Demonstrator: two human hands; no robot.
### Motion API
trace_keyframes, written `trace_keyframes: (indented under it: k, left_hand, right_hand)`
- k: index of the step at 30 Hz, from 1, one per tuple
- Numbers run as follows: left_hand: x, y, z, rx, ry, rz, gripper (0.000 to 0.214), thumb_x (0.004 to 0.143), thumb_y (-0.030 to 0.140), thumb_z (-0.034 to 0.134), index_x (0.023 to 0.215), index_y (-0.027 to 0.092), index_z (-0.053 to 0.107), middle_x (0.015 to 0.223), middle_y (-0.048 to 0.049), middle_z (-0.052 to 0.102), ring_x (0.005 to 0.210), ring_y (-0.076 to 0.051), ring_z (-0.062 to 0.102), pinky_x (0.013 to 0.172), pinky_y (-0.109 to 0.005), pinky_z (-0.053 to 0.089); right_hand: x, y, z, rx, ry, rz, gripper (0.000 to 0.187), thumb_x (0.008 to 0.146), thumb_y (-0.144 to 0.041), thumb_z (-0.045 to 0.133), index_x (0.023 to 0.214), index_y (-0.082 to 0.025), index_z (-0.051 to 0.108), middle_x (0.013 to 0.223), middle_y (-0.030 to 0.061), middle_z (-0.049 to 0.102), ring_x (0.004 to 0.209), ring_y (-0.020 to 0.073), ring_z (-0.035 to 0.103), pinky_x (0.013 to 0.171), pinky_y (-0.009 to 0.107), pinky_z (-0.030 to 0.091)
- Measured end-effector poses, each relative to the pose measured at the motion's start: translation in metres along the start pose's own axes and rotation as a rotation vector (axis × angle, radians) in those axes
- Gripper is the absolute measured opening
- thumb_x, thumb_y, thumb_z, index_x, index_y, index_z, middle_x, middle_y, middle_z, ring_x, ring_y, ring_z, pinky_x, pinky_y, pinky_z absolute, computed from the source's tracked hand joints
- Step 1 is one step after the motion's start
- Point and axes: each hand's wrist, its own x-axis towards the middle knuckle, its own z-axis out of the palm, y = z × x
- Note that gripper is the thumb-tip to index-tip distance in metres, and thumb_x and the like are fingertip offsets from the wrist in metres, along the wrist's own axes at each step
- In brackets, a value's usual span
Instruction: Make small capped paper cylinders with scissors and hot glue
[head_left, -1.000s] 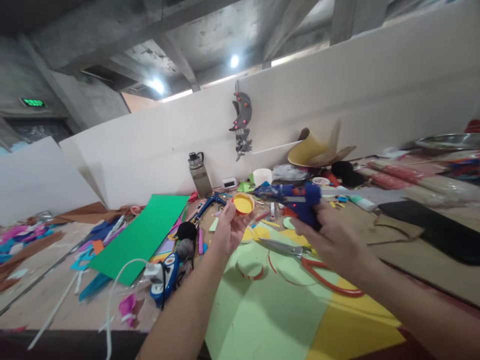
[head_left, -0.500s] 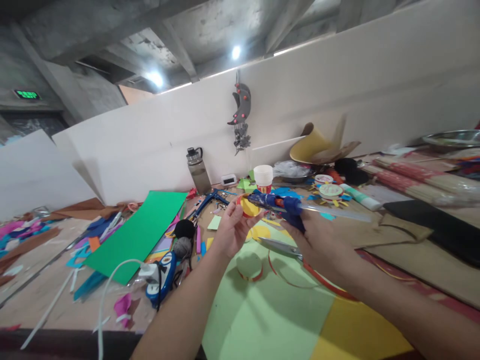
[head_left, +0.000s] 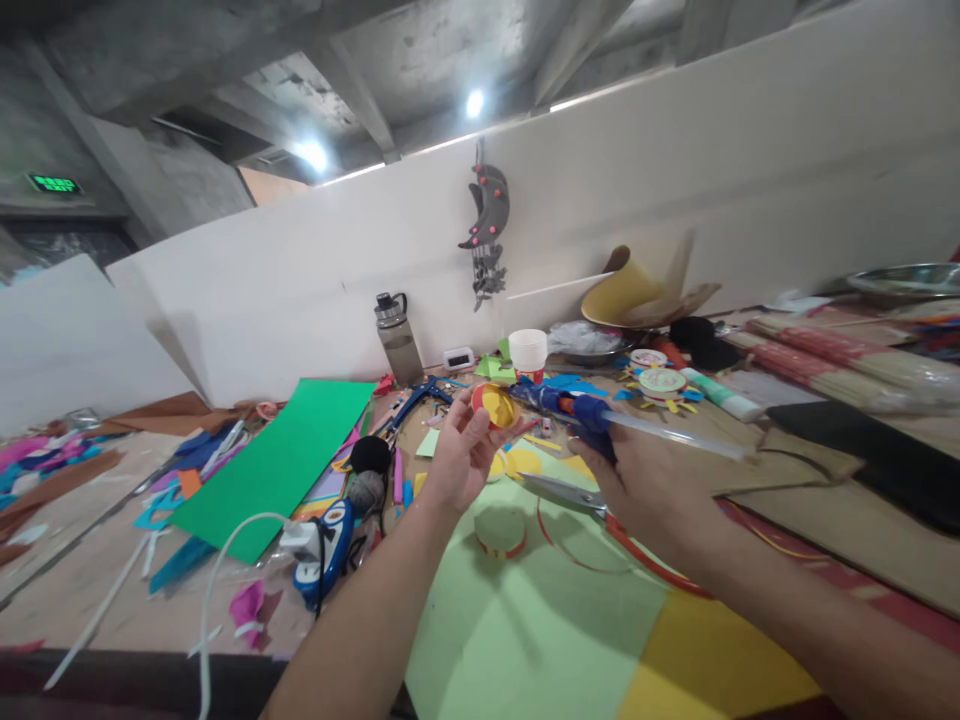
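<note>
My left hand [head_left: 459, 460] is raised over the table, fingers closed around a small round piece with a yellow face and a red rim [head_left: 495, 405]. My right hand [head_left: 646, 485] grips a blue glue gun [head_left: 577, 410], whose nozzle points left and touches the round piece. A clear glue stick [head_left: 675, 435] juts from the back of the gun to the right. Under my hands lie scissors [head_left: 566, 490] with red handles, a pale green paper ring [head_left: 501, 530] and yellow paper discs [head_left: 521, 463].
Light green and yellow sheets [head_left: 540, 630] cover the near table. A green sheet [head_left: 277, 465], a blue device with a white cord [head_left: 322, 545], balls of yarn [head_left: 371, 475], a water bottle [head_left: 396, 340], a white cup [head_left: 527, 352] and rolls of paper [head_left: 825, 370] lie around. A white partition [head_left: 675, 200] stands behind.
The glue gun swung from level and apart to angled with its nozzle against the round piece. My left hand tilted the piece toward the gun. Both hands sank slightly.
</note>
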Motion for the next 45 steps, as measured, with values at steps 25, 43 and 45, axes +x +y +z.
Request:
trace_keyframes:
  k: [25,43,45]
  left_hand:
    - [-0.001,-0.001,0.0,0.055,-0.022,-0.023,0.037,0.072,0.037,0.08,0.101,0.019,0.064,0.107,-0.0057,0.071,0.104,-0.02,0.066,0.102,-0.038,0.048]
    - [-0.001,0.0,0.001,0.007,-0.012,-0.005,0.035,0.072,0.034,0.081,0.099,0.019,0.065,0.108,-0.0049,0.071,0.109,-0.02,0.064,0.102,-0.037,0.049]
    - [-0.001,0.001,0.002,0.01,-0.008,-0.006,0.036,0.07,0.033,0.082,0.1,0.019,0.065,0.11,-0.0058,0.07,0.112,-0.022,0.063,0.101,-0.037,0.049]
  right_hand:
    - [-0.004,0.0,-0.006,0.028,0.02,-0.048,0.041,0.097,-0.037,0.038,0.125,-0.012,0.055,0.103,0.0178,0.07,0.085,0.032,0.068,0.07,0.045,0.056]
    - [-0.01,0.003,-0.008,0.039,0.022,-0.041,0.035,0.097,-0.035,0.039,0.12,-0.014,0.054,0.101,0.0151,0.07,0.083,0.0293,0.067,0.069,0.042,0.056]
    - [-0.011,0.003,-0.009,0.054,0.024,-0.048,0.032,0.097,-0.034,0.039,0.117,-0.015,0.055,0.099,0.0145,0.07,0.082,0.0289,0.067,0.069,0.041,0.056]
